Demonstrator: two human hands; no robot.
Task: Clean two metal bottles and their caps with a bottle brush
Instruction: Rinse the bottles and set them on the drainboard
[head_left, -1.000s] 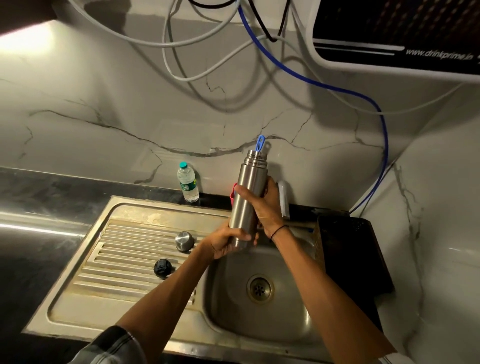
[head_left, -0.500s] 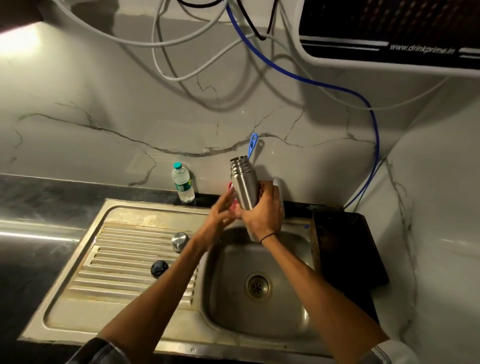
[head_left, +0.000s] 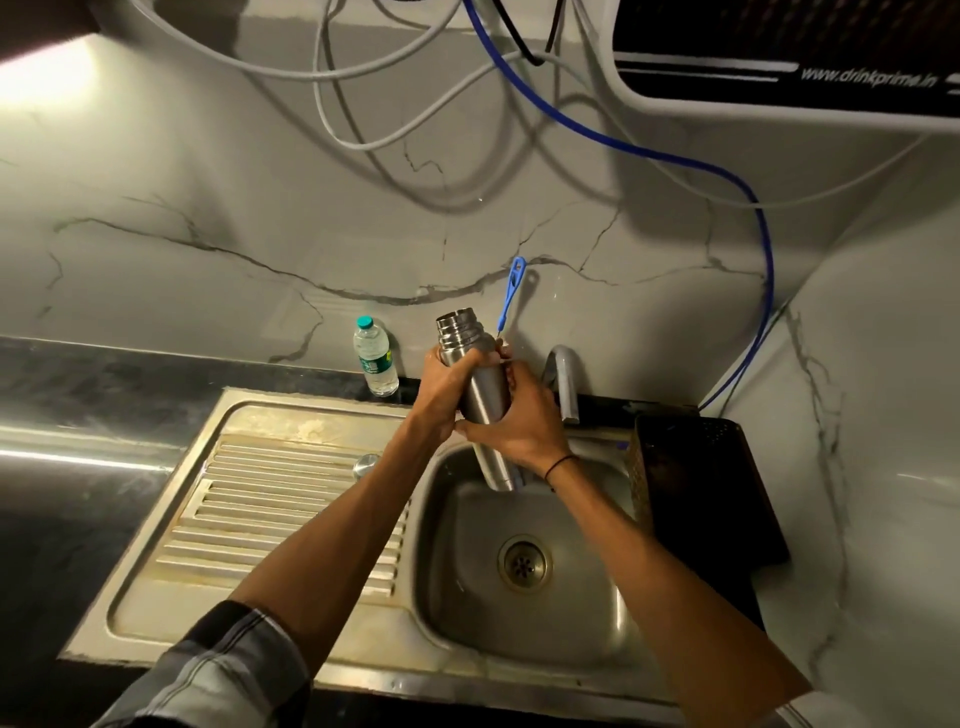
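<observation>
Both my hands hold a steel bottle (head_left: 480, 400) over the sink basin (head_left: 587, 613), its open neck tilted up and to the left. My left hand (head_left: 445, 387) grips it just below the neck. My right hand (head_left: 519, 421) wraps around the middle of the body. A blue bottle brush handle (head_left: 513, 291) sticks up behind the bottle by my fingertips; which hand holds it is hidden. One steel cap (head_left: 366, 464) lies on the drainboard (head_left: 270, 499), partly covered by my left arm.
A tap (head_left: 563, 376) stands right behind my right hand. A small plastic water bottle (head_left: 375, 358) stands at the back of the counter. A dark rack (head_left: 696, 483) sits right of the basin. Hoses and a blue tube (head_left: 675, 156) hang on the wall.
My left hand has moved from the bottle's base up to its neck. The bottle has come down lower and tilted. A black cap on the drainboard is now hidden by my left arm.
</observation>
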